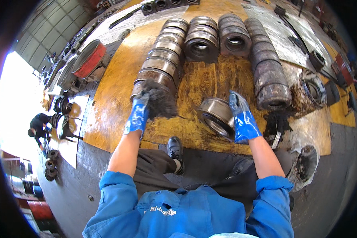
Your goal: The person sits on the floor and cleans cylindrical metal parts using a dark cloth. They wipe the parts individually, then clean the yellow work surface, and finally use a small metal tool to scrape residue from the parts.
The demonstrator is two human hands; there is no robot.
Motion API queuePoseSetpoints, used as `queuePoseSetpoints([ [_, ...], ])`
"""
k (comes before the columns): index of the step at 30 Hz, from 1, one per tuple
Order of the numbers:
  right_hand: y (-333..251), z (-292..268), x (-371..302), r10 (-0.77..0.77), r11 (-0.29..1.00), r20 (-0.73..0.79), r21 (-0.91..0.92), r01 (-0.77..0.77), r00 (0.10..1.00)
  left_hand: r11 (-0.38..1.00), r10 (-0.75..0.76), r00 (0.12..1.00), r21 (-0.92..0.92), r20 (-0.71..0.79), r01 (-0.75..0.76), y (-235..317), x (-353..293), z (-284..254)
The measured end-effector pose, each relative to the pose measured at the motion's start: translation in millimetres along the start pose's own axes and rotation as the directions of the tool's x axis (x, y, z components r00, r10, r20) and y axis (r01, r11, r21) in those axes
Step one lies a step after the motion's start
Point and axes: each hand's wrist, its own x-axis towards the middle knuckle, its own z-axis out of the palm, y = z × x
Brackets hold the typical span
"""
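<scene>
My left hand, in a blue glove, is closed on a dark, shaggy rag. The rag hangs in front of the near end of a row of steel rings. A single thick metal ring rests tilted on the stained yellow board, its dark bore turned toward me. My right hand, gloved in blue too, grips that ring at its right side; the thumb is hidden from view.
More rings stand in rows ahead: a short row, another and a long dark row. A greasy housing and a plastic-wrapped part lie at right. A person crouches far left beside round parts.
</scene>
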Motion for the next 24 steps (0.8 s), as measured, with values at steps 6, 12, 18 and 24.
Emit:
queuePoseSetpoints([
  [6, 16, -31, -29, 0.062, 0.952, -0.025, -0.299, -0.067, 0.998, 0.999, 0.033, 0.999, 0.034, 0.015, -0.033, -70, 13, -82],
  [12, 48, -32, -62, 0.241, 0.915, -0.091, -0.310, -0.258, 0.966, 0.750, 0.271, 0.959, 0.642, -0.084, -0.156, -103, 19, -60],
  [18, 183, -4, -133, 0.513, 0.831, -0.061, -0.215, -0.514, 0.856, 0.512, 0.172, 0.978, 0.838, 0.114, -0.188, -162, -1, -5],
  [24, 203, 33, -162, 0.415, 0.902, 0.137, -0.188, -0.388, 0.899, 0.532, -0.256, 0.951, 0.847, 0.175, -0.012, -311, 36, -1],
])
